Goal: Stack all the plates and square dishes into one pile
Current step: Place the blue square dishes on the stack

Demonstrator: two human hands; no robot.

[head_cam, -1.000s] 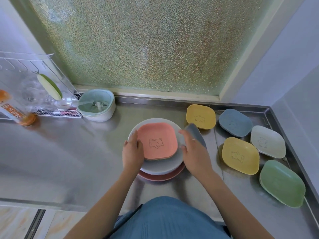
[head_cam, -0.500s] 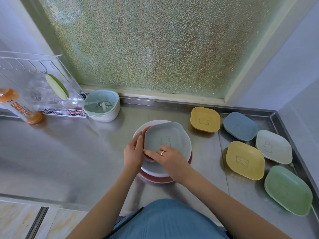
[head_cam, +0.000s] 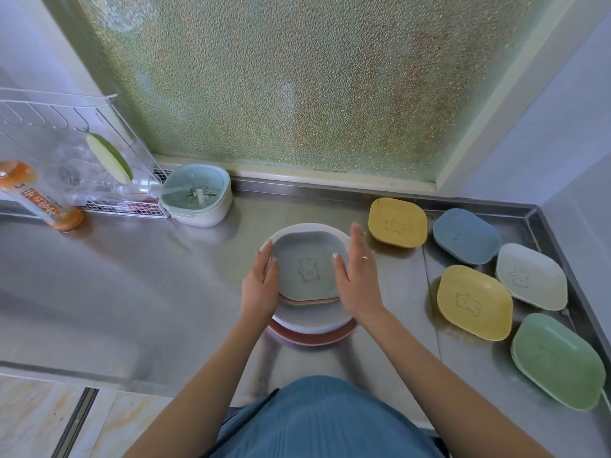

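The pile sits on the steel desk (head_cam: 132,292) between the two hands. On top lies the grey square dish (head_cam: 309,264) with a bear outline on its face, and under its near edge shows the rim of a pink square dish (head_cam: 309,302). Both rest in a white round plate (head_cam: 310,320), which sits on a pink round plate (head_cam: 314,337) at the bottom.

The left hand (head_cam: 259,284) lies against the left edge of the grey square dish, fingers together and slightly curled along its rim, touching it. The right hand (head_cam: 357,276) is at the dish's right edge, flat and spread, with the fingers straight and pointing away from the person; its thumb tip lies over the dish's right rim, though I cannot tell whether the palm is touching.

Five more square dishes lie loose on the desk to the right of the right hand: a yellow dish (head_cam: 396,228) just beyond the fingertips, a blue dish (head_cam: 466,240) further right, a second yellow dish (head_cam: 474,302) beside the wrist, a white dish (head_cam: 530,280) past it, and a green dish (head_cam: 558,360) nearest the person.
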